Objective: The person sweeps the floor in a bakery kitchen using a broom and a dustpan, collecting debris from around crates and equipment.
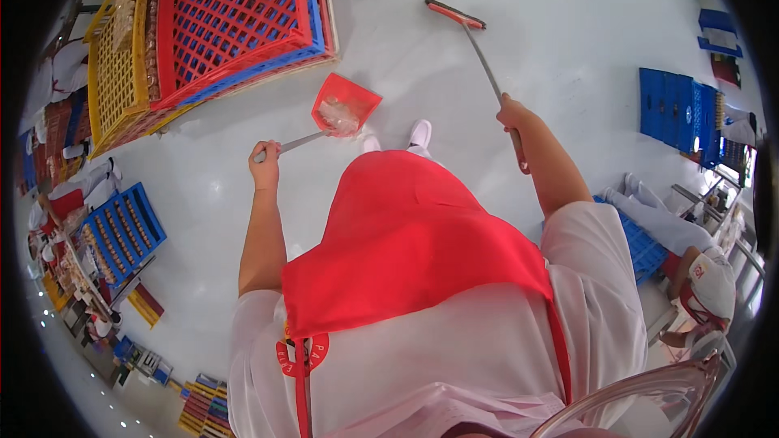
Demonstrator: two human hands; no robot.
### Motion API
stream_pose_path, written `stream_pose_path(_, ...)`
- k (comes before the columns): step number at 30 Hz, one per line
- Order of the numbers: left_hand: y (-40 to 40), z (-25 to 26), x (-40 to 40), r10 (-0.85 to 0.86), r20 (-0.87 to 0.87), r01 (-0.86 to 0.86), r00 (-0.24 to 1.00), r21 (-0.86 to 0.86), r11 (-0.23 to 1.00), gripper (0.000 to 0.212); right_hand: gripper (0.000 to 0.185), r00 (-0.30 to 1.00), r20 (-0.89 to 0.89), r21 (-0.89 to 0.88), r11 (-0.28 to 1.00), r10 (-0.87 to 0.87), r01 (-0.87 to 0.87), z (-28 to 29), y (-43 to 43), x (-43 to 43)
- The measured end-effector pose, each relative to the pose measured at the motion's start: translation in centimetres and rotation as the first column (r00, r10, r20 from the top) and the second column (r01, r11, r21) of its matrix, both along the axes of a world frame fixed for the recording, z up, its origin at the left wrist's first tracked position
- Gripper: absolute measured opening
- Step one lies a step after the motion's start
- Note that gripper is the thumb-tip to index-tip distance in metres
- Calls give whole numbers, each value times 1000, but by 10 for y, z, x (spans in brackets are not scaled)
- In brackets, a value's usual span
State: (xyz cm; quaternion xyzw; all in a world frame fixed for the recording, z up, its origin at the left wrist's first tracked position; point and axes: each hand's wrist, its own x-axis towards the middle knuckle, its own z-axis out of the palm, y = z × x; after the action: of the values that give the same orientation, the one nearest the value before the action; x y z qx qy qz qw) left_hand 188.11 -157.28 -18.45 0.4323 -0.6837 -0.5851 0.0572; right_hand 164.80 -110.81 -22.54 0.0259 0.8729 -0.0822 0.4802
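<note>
My left hand (265,157) is closed around the grey handle end of a red long-handled dustpan (359,97). Clear, plastic-like debris (338,115) lies in the pan, which is down at the floor near my shoes. My right hand (512,113) grips the grey pole of a red-headed floor broom (456,14), below whose grip the red handle end shows. The broom's head, with dark bristles, is farther ahead on the floor, apart from the dustpan. A red apron hangs over my white shirt.
Stacked red, blue and yellow plastic crates (237,18) stand ahead on the left. Blue crates (669,109) stand at the right. A co-worker (706,280) is at the lower right by a blue crate; other people and loaded racks (125,228) are at the left.
</note>
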Motion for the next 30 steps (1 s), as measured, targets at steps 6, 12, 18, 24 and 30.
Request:
stream_pose_path(6,-19,-28,32,-7,18,8,1000,-70,998,18,68,969,236,59,996,-74,62,11,-60,128)
stream_pose_path(12,-45,-39,37,-35,56,39,998,-65,997,20,70,944,296,-304,951,147,-53,41,-56,234)
stream_pose_path(18,-83,-33,90,-72,11,73,997,-101,992,18,67,917,396,-56,995,-50,78,142,-83,262)
stream_pose_path(24,-125,-26,158,-107,-74,103,992,-56,993,16,67,997,54,-59,996,-59,62,73,-78,255)
stream_pose_path(30,-144,-47,188,-237,-29,229,971,-159,960,19,64,965,245,79,990,97,-120,28,-150,279)
